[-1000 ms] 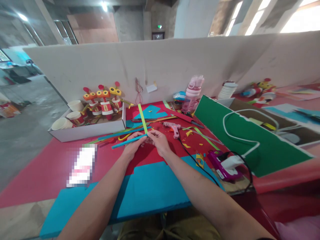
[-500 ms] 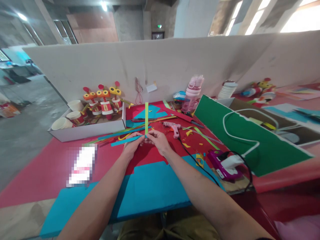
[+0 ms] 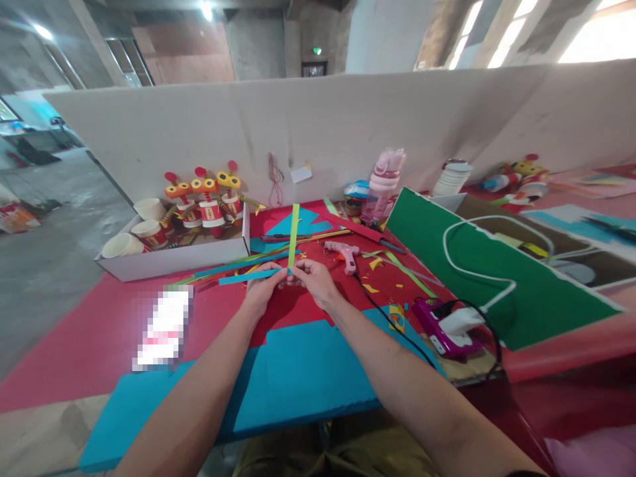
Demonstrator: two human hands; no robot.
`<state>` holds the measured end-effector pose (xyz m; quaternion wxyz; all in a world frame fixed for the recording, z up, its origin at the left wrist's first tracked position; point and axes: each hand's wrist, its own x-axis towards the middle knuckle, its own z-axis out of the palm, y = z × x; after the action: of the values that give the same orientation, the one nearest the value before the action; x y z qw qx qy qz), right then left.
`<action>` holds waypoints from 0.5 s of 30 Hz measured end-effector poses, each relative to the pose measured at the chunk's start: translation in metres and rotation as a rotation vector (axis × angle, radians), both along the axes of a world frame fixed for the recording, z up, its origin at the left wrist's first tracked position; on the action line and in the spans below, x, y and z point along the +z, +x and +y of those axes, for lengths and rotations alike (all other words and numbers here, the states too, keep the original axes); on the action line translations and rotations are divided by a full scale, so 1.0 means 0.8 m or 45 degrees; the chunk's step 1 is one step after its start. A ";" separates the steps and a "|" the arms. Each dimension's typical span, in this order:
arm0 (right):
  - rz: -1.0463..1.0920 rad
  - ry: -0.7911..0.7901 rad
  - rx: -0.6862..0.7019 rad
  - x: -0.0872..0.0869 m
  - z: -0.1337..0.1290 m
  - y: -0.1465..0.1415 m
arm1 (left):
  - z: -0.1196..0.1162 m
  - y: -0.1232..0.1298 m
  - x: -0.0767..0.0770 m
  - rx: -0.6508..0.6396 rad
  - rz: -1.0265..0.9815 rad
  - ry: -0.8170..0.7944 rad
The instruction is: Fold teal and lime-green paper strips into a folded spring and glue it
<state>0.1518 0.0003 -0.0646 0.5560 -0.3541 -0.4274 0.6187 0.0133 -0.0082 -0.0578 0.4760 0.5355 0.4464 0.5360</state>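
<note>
Both hands meet above the red tabletop, pinching two paper strips where their ends come together. My left hand [image 3: 264, 286] is closed on the blue paper strip [image 3: 238, 277], which sticks out to the left. My right hand [image 3: 313, 277] is closed at the foot of the yellow-green paper strip [image 3: 294, 232], which points away from me, tilted slightly right. Fingertips hide most of the joint between the strips. Beyond my right hand lies a pink glue gun [image 3: 342, 254], and more cut strips [image 3: 209, 270] lie behind my left hand.
A white box [image 3: 183, 260] holds paper cups and several paper-cup figures. Blue sheets [image 3: 318, 371] cover the near edge. At right are a purple power strip [image 3: 437, 331], cables and a green panel [image 3: 477, 278]. A pink bottle [image 3: 383, 189] stands at the back.
The yellow-green strip's upper end has tilted slightly to the right. The blue strip's free end has shifted a little left and up. Both hands stay nearly in place.
</note>
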 end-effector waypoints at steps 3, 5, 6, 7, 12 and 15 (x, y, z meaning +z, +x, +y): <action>0.018 -0.006 0.020 0.000 0.000 0.000 | 0.000 -0.001 0.001 0.001 0.012 0.021; 0.039 0.002 0.036 0.001 -0.001 0.000 | 0.000 -0.001 0.001 0.008 0.009 0.028; 0.048 0.007 0.041 0.001 -0.001 0.000 | 0.001 -0.002 0.000 0.016 0.003 0.026; 0.056 0.012 0.041 0.002 -0.001 0.000 | 0.002 -0.002 -0.001 0.027 -0.007 0.023; 0.100 -0.024 -0.022 0.002 0.001 0.002 | 0.007 -0.003 -0.006 0.032 -0.066 0.024; 0.136 -0.069 -0.059 0.000 0.004 0.004 | 0.007 -0.002 -0.004 -0.033 -0.071 0.026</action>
<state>0.1551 0.0038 -0.0647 0.5825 -0.3451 -0.3719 0.6350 0.0115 -0.0025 -0.0613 0.4896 0.5310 0.4206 0.5491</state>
